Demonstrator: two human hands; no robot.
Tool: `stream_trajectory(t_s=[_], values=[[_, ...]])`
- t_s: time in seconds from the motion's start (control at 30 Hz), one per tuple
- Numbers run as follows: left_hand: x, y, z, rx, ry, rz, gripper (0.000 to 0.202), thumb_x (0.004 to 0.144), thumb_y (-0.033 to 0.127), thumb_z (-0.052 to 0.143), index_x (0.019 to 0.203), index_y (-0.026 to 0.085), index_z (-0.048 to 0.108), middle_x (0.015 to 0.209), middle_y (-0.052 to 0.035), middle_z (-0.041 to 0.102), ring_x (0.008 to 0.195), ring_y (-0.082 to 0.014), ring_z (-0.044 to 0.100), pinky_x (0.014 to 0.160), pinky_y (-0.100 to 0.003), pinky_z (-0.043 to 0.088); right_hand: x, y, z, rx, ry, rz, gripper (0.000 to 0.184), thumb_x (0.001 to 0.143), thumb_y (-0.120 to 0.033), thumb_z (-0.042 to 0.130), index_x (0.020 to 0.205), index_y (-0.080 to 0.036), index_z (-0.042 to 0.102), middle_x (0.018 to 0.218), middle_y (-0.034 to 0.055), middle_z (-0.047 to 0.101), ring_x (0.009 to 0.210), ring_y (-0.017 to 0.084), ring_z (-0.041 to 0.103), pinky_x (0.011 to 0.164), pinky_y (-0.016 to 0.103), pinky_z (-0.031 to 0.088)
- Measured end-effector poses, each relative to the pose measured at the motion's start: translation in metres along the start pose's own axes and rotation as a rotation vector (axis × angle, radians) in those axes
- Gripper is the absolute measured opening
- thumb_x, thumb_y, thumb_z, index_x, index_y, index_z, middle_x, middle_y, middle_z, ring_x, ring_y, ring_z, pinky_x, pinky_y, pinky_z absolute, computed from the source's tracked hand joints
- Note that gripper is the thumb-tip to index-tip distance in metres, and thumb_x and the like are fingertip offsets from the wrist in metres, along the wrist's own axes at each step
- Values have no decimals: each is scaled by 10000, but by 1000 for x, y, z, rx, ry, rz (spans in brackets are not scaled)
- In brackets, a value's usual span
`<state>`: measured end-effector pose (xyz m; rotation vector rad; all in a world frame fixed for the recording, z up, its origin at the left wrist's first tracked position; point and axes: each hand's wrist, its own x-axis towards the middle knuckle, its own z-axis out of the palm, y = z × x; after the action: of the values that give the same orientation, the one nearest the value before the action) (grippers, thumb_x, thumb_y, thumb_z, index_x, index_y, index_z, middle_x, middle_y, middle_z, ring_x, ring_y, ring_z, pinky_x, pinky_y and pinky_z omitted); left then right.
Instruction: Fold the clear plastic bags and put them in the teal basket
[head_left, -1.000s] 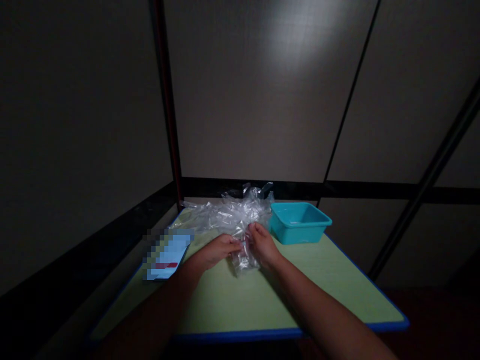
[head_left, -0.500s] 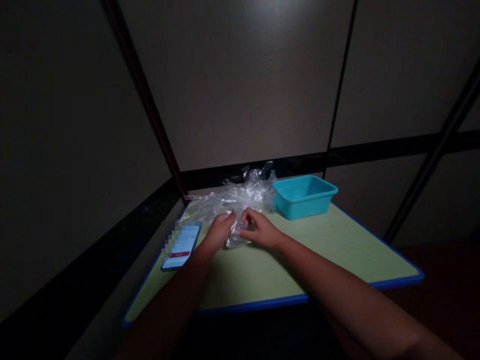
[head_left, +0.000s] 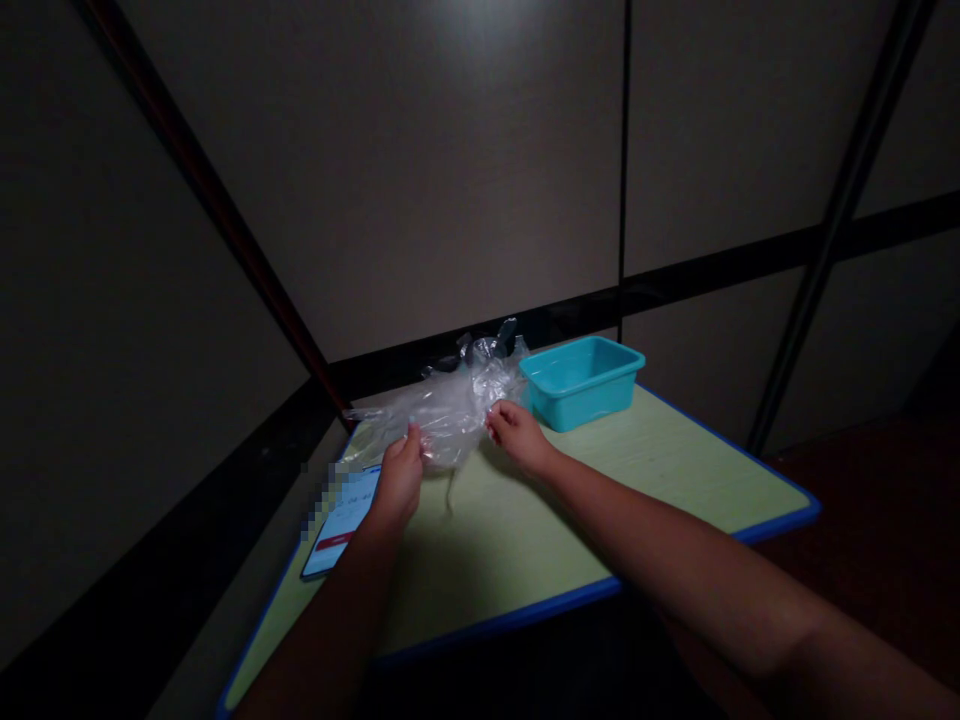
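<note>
A clear plastic bag is stretched between my two hands just above a green table with a blue edge. My left hand pinches the bag's left edge, fingers closed. Its right edge is gripped by my right hand, also closed. Behind the bag lies a heap of more clear plastic bags at the table's far side.
A teal plastic tub stands at the far right of the table, next to the heap. A phone with a lit screen lies at the table's left edge. Dark panelled walls close in behind and to the left.
My hands have moved apart and lifted the bag, spreading it out. The camera has tilted and turned, so the table sits lower and more slanted.
</note>
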<state>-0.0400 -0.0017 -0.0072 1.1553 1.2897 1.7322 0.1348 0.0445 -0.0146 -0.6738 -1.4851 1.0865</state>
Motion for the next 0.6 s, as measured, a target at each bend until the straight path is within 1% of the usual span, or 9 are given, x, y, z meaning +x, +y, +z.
stream_trajectory(t_s=[0.07, 0.13, 0.2, 0.27, 0.33, 0.37, 0.43, 0.47, 0.6], values=[[3, 2, -2, 4, 62, 11, 538, 587, 667, 638, 580, 134, 564, 531, 12, 553, 492, -97, 482, 518, -217, 370, -1, -4, 0, 54, 35, 63, 337, 781, -511, 491, 664, -202, 422, 584, -39, 477, 511, 98, 446, 469, 220, 342], [3, 3, -3, -13, 62, -1, 548, 566, 665, 654, 629, 123, 606, 553, -5, 588, 525, -121, 529, 560, -235, 407, -4, -8, 1, 109, 39, 144, 337, 770, -534, 509, 743, -202, 458, 673, -21, 529, 585, 114, 506, 481, 220, 374], [2, 3, -2, -45, -10, -9, 523, 576, 630, 676, 672, 118, 631, 584, -18, 616, 570, -139, 566, 609, -247, 432, -7, -10, 4, 155, -3, 214, 360, 723, -524, 584, 865, -205, 497, 744, -13, 562, 647, 127, 538, 503, 223, 397], [1, 2, -1, -73, -116, -21, 463, 598, 570, 701, 695, 122, 638, 623, -26, 636, 606, -145, 586, 638, -248, 441, -9, -9, 7, 183, -82, 206, 405, 657, -467, 675, 921, -199, 524, 759, -13, 582, 675, 129, 549, 545, 230, 410], [-1, 1, 0, -93, -188, -36, 402, 617, 519, 712, 689, 132, 628, 644, -23, 642, 612, -142, 593, 631, -242, 445, -9, -6, 8, 163, -148, 157, 333, 636, -414, 702, 819, -174, 561, 695, -16, 585, 635, 120, 540, 560, 231, 402], [-2, 1, 1, -104, -199, -41, 384, 624, 507, 711, 670, 138, 613, 638, -18, 637, 603, -137, 591, 618, -236, 445, -8, -4, 8, 140, -166, 144, 279, 653, -398, 687, 736, -163, 563, 649, -15, 580, 597, 113, 527, 550, 230, 393], [-2, 1, 1, -136, -180, -53, 374, 639, 497, 701, 620, 149, 567, 609, -4, 617, 575, -128, 584, 590, -226, 444, -7, -1, 7, 96, -160, 164, 254, 698, -368, 640, 608, -158, 531, 553, -19, 553, 512, 97, 486, 504, 222, 365], [-1, 2, 1, -160, -156, -67, 375, 648, 491, 695, 598, 154, 540, 592, 2, 607, 557, -124, 580, 575, -223, 444, -7, 0, 6, 91, -158, 189, 257, 717, -351, 619, 580, -158, 518, 522, -21, 542, 482, 91, 466, 483, 217, 351], [6, 6, -5, -249, 10, -203, 304, 705, 418, 665, 633, 165, 512, 574, 11, 596, 500, -119, 566, 521, -222, 441, -9, -5, 5, 197, -208, 294, 232, 763, -299, 587, 594, -152, 526, 524, -14, 555, 464, 88, 473, 469, 210, 369]])
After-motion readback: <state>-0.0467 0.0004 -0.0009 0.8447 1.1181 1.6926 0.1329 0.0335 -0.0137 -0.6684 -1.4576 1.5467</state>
